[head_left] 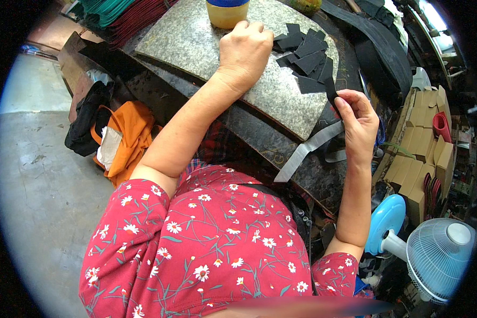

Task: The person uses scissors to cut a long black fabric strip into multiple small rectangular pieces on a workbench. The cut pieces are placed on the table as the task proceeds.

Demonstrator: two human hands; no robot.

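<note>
My left hand (245,55) is closed over the speckled stone slab (191,47), just in front of a yellowish tub with a blue rim (228,15). Its fingertips are turned away, so what they hold, if anything, is hidden. At the slab's right edge, my right hand (358,119) pinches a small black strip (330,89) between thumb and forefinger. Next to that strip lies a loose heap of flat black rectangular pieces (310,55). A grey strip (305,152) runs from beside my right hand toward the table's near edge.
Wide black bands (379,58) lie at the far right, with cardboard boxes (416,153) nearer. A blue and white fan (442,254) stands at the lower right. Dark red bundled strips (135,21) are at the far left; an orange bag (130,135) hangs below the table's left side.
</note>
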